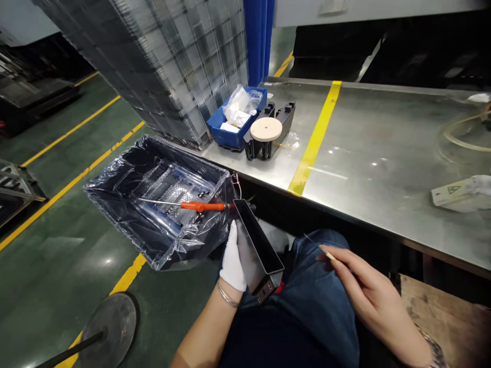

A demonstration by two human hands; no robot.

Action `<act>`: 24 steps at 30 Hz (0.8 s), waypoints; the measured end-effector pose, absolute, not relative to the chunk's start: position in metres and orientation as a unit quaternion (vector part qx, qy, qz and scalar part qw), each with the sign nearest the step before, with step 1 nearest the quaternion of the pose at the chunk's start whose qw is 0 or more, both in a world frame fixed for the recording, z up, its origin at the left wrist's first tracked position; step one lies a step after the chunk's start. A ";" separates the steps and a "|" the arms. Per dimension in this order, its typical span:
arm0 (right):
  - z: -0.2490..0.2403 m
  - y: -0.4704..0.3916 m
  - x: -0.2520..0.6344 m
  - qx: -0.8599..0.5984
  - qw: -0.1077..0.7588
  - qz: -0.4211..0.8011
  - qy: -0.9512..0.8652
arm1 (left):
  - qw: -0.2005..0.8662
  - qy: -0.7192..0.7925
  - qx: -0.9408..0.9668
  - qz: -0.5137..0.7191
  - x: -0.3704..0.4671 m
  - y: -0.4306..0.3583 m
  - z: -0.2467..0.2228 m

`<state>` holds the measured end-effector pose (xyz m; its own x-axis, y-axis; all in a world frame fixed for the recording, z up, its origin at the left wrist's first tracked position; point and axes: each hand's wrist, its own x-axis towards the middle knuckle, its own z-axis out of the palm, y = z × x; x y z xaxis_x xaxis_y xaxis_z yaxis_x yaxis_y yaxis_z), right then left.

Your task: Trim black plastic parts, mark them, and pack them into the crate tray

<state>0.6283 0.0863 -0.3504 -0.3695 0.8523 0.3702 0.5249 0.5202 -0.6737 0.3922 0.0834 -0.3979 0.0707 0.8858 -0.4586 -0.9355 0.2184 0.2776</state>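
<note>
My left hand (233, 259), in a white glove, is closed on a long black open-topped box (251, 250), holding it tilted over my lap. The box's hollow inside faces up. My bare right hand (364, 286) pinches a thin pointed tool (327, 252) with a pale yellow handle. Its slim tip points up and left, apart from the box. An orange air blow gun (203, 206) with a long metal nozzle is just beyond the left hand, across the right side of a crate lined with clear plastic (153, 263).
A metal worktable (368, 148) with a yellow stripe runs ahead. On it are a blue bin (226, 137) of plastic bags, black parts (288, 118) and a round beige disc (266, 129). Stacked clear trays (184, 66) rise behind the crate. A round stand base (111, 332) is lower left.
</note>
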 end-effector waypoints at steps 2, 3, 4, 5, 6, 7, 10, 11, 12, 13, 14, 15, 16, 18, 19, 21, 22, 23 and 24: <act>-0.343 0.082 0.630 -0.397 0.333 0.298 -0.802 | 0.730 0.265 -0.054 0.627 0.391 0.082 -0.402; -0.339 0.079 0.628 -0.375 0.315 0.335 -0.805 | 0.731 0.259 -0.062 0.628 0.391 0.082 -0.402; -0.336 0.076 0.627 -0.358 0.295 0.366 -0.807 | 0.731 0.256 -0.071 0.628 0.391 0.082 -0.402; -0.333 0.074 0.624 -0.347 0.275 0.390 -0.807 | 0.727 0.259 -0.079 0.632 0.391 0.082 -0.400; -0.332 0.073 0.622 -0.341 0.257 0.408 -0.807 | 0.719 0.271 -0.086 0.635 0.391 0.082 -0.397; -0.331 0.071 0.619 -0.339 0.242 0.421 -0.805 | 0.710 0.289 -0.095 0.635 0.391 0.082 -0.393; -0.331 0.070 0.615 -0.328 0.206 0.445 -0.808 | 0.694 0.349 -0.128 0.617 0.390 0.083 -0.383; -0.332 0.070 0.615 -0.319 0.193 0.452 -0.810 | 0.693 0.360 -0.139 0.609 0.389 0.082 -0.381; -0.332 0.070 0.615 -0.312 0.183 0.457 -0.812 | 0.692 0.366 -0.144 0.606 0.388 0.082 -0.380; -0.332 0.070 0.615 -0.310 0.181 0.460 -0.812 | 0.690 0.365 -0.143 0.609 0.387 0.082 -0.379; -0.332 0.069 0.615 -0.313 0.185 0.461 -0.810 | 0.687 0.362 -0.140 0.614 0.387 0.081 -0.379; -0.332 0.068 0.615 -0.320 0.193 0.460 -0.806 | 0.687 0.358 -0.137 0.618 0.386 0.081 -0.380; -0.332 0.067 0.615 -0.326 0.201 0.460 -0.801 | 0.686 0.353 -0.134 0.622 0.386 0.081 -0.381; -0.331 0.065 0.616 -0.322 0.188 0.462 -0.804 | 0.685 0.335 -0.134 0.632 0.384 0.082 -0.383; -0.331 0.065 0.617 -0.313 0.170 0.468 -0.809 | 0.686 0.328 -0.138 0.635 0.383 0.082 -0.384; -0.332 0.066 0.620 -0.303 0.147 0.480 -0.810 | 0.686 0.324 -0.142 0.636 0.381 0.080 -0.386; -0.333 0.067 0.621 -0.309 0.154 0.478 -0.807 | 0.690 0.326 -0.137 0.632 0.381 0.077 -0.388; -0.335 0.070 0.622 -0.324 0.177 0.469 -0.802 | 0.696 0.331 -0.126 0.625 0.381 0.074 -0.390; -0.336 0.073 0.621 -0.345 0.211 0.451 -0.795 | 0.704 0.336 -0.110 0.616 0.384 0.071 -0.393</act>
<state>0.6208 0.0731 -0.3361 -0.6726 0.7396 0.0237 0.3590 0.3541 -0.8636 0.3836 0.0708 -0.3928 0.0152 0.7939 -0.6078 -0.9412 0.2165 0.2593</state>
